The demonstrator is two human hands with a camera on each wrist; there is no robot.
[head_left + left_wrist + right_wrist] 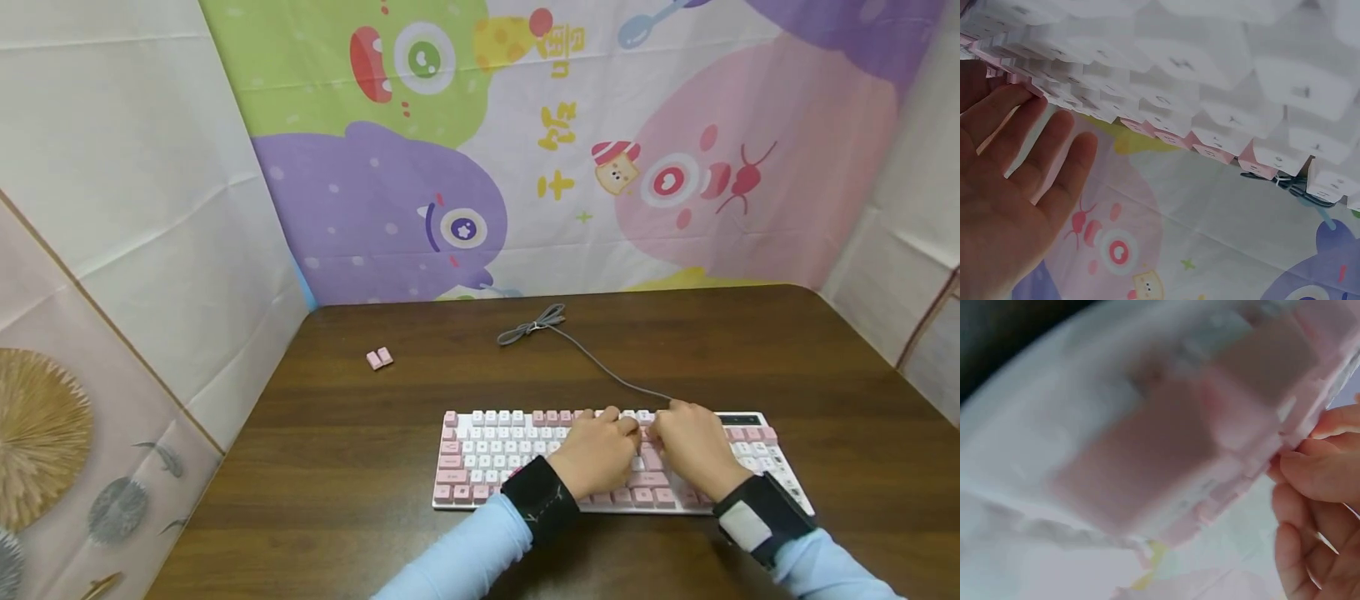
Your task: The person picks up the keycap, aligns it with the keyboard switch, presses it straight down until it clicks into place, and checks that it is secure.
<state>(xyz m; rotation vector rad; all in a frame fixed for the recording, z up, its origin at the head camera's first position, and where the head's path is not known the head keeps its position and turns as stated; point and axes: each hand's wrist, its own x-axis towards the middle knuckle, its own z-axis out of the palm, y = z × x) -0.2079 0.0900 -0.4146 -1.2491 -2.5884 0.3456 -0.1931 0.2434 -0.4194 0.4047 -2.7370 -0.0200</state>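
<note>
A white and pink keyboard [495,462] lies across the front of the table, with both hands over its right-centre part. My left hand [600,450] reaches onto the rear rows; in the left wrist view its fingertips [1041,103] are right at a pink keycap [1034,87], the outer fingers nearly straight. I cannot tell whether its thumb and forefinger grip that key. Beside it, my right hand [693,446] bends down at the rear edge. Seen from the right wrist, its thumb [1310,472] and forefinger pinch at a pink keycap [1282,447], other fingers curled underneath.
Two loose pink keycaps [379,358] lie together at the table's left. A grey cable [600,362] runs from the keyboard's back edge to a tied bundle [532,325]. A printed cartoon cloth [570,233] hangs behind the brown table [315,467].
</note>
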